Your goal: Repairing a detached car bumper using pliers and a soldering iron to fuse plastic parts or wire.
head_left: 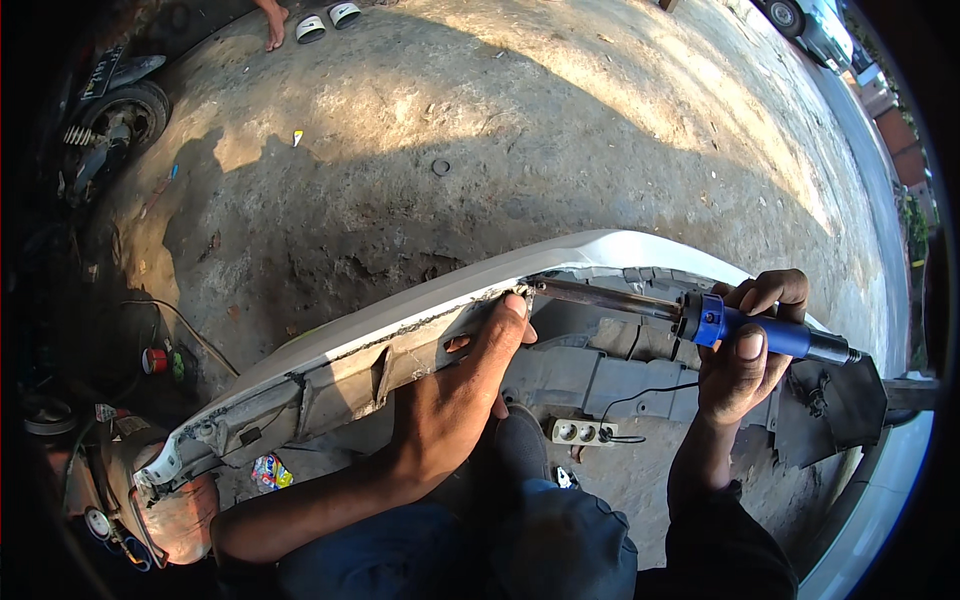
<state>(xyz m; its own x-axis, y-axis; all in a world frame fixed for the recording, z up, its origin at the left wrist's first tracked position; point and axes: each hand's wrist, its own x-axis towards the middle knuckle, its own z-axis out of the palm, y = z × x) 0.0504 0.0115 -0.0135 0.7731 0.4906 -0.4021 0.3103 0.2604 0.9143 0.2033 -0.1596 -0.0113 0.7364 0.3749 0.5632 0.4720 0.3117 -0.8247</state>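
A long white plastic car bumper [610,250] runs diagonally across the middle of the head view, its ribbed grey inner side toward me. My left hand [470,365] grips its inner edge, thumb raised against a rough, dark seam. My right hand [750,360] is closed round a blue-handled tool like a soldering iron [765,334], held level. The tool's long metal tip meets the seam just beside my left thumb. Below lie grey plastic panels [640,390] and a dark cord.
A power strip [575,432] lies near my shoe [522,445]. A compressor [175,520] sits lower left, a red can [153,361] and motorcycle [125,130] above. Someone's bare foot [275,30] is beside slippers [312,28]. A parked car [808,30] is upper right.
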